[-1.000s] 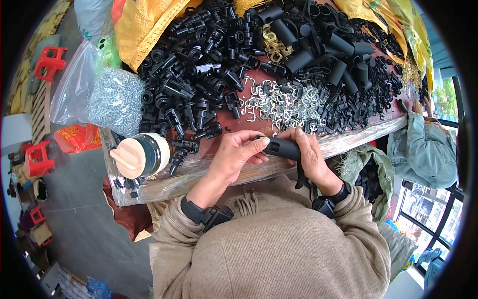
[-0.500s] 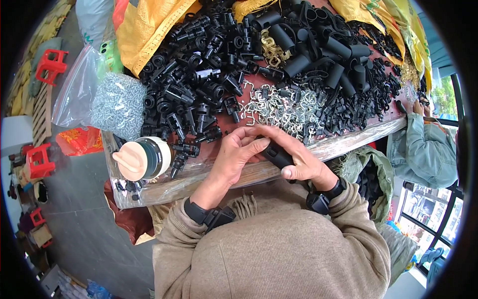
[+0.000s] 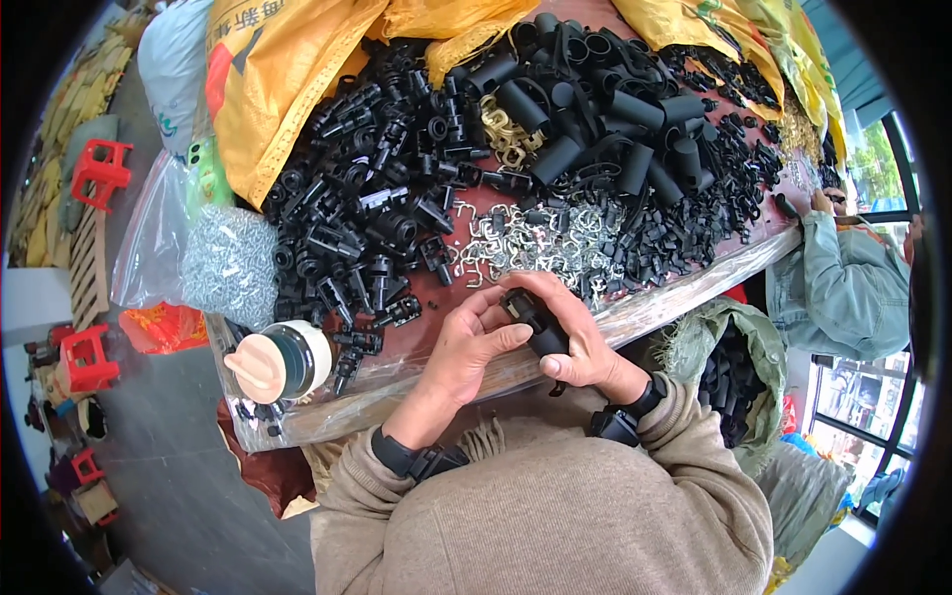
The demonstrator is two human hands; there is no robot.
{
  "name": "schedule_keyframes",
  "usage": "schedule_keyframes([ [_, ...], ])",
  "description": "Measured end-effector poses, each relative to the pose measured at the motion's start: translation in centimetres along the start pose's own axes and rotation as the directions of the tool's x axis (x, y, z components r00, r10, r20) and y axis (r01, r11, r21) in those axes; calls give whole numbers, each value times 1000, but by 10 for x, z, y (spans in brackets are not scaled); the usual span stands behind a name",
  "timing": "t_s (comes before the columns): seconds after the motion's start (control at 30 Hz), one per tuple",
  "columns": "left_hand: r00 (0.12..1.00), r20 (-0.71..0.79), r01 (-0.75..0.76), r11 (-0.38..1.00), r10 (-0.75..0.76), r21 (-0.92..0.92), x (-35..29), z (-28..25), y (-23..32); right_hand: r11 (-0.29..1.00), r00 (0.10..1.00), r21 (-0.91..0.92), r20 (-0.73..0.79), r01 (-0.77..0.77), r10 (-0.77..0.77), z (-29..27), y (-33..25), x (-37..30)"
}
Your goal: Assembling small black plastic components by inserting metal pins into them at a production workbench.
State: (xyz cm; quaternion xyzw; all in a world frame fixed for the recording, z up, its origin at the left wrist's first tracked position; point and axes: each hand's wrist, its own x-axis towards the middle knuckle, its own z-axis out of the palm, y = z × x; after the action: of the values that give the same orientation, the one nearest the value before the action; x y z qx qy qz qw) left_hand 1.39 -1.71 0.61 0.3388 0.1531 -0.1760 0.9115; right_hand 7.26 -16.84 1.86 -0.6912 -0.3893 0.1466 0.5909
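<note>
A black plastic cylinder is tilted between my two hands at the near edge of the table, its upper end facing up with a fitting or opening in it. My right hand wraps round the cylinder from the right, thumb low on its side. My left hand grips the upper left side, thumb pressed against it and fingers curled behind. A small dark piece sticks out at the lower end. Just beyond my hands lies a pile of pale metal clips. What my left fingers touch behind the cylinder is hidden.
Black moulded parts and black tubes heap across the table. A lidded jar and a bag of small screws stand left. A green sack hangs near right; a co-worker's sleeve shows beyond it.
The cylinder has turned, so its upper end now shows more. Both hands stay on it, with my left thumb lower along its side. The whole view has shifted slightly.
</note>
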Motion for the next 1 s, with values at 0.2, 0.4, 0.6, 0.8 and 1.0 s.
schedule_keyframes([
  [0.2, 999, -46, 14, 1000, -14, 1, 8, 3, -8, 970, 992, 221, -57, -102, 117, -5, 1, -5],
  [0.4, 998, -29, 51, 998, -52, -21, 18, 16, -10, 883, 954, 427, -124, -197, 273, -12, 1, -12],
  [0.6, 997, -25, 77, 997, -76, 26, 28, 22, -18, 812, 920, 557, -200, -176, 337, -17, 5, -16],
  [0.8, 996, -32, 83, 995, -81, 53, 32, 25, -24, 805, 916, 574, -225, -151, 332, -23, 12, -21],
  [1.0, 992, -48, 113, 993, -115, -43, 38, 30, -24, 804, 899, 574, -255, -154, 355, -29, 11, -21],
])
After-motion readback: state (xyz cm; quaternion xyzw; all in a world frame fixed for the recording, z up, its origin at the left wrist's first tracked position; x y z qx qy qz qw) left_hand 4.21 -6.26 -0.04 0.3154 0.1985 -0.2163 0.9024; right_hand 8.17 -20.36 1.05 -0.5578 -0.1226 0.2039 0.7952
